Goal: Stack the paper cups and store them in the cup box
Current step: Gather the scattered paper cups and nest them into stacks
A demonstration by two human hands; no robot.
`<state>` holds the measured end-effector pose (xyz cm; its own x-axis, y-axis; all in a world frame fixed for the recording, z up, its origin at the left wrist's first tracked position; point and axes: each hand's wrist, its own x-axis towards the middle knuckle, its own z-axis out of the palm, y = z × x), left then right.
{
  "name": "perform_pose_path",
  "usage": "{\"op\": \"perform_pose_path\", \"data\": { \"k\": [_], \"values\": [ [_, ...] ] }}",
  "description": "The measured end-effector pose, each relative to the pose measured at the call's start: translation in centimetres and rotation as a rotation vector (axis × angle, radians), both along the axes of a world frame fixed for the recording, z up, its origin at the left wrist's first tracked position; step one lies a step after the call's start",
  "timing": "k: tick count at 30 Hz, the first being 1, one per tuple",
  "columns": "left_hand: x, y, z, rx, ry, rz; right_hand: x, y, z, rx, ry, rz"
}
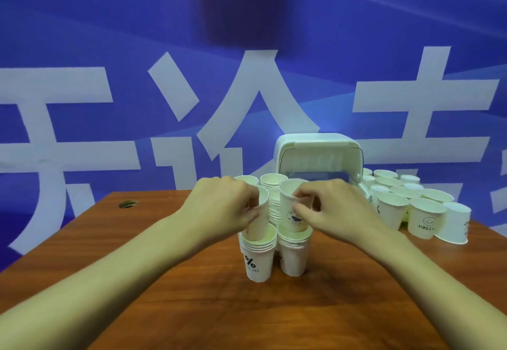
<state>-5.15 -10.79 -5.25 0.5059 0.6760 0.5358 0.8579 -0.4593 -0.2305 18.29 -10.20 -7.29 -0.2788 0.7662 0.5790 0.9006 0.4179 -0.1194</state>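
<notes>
Two short stacks of white paper cups stand side by side in the middle of the table: the left stack [258,263] and the right stack [293,256]. My left hand [225,207] grips a single cup [259,222] whose base sits tilted in the top of the left stack. My right hand [333,208] pinches another cup [292,209] by its rim, its base in the top of the right stack. Behind them rise taller cup stacks [274,198]. The white cup box [319,157] stands at the back with its lid raised.
Several loose cups [424,216] crowd the table's right side beside the box, some upright, some upside down. The wooden table [170,308] has a round cable hole [127,203] at its far left. A blue banner with large white characters fills the background.
</notes>
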Motion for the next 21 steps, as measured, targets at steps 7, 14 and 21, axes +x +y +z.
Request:
{"op": "perform_pose_path", "data": {
  "k": [7, 14, 21],
  "values": [
    [0.7, 1.0, -2.7, -0.082, 0.057, 0.006, 0.1, 1.0, -3.1, -0.132, -0.097, 0.026],
    [0.9, 2.2, -5.1, -0.199, 0.099, 0.042, 0.1, 1.8, -4.0, -0.212, -0.1, 0.074],
    [1.3, 3.0, -5.6, -0.31, 0.075, 0.021, 0.2, 2.4, -5.3, -0.299, -0.095, 0.079]
  ]
}}
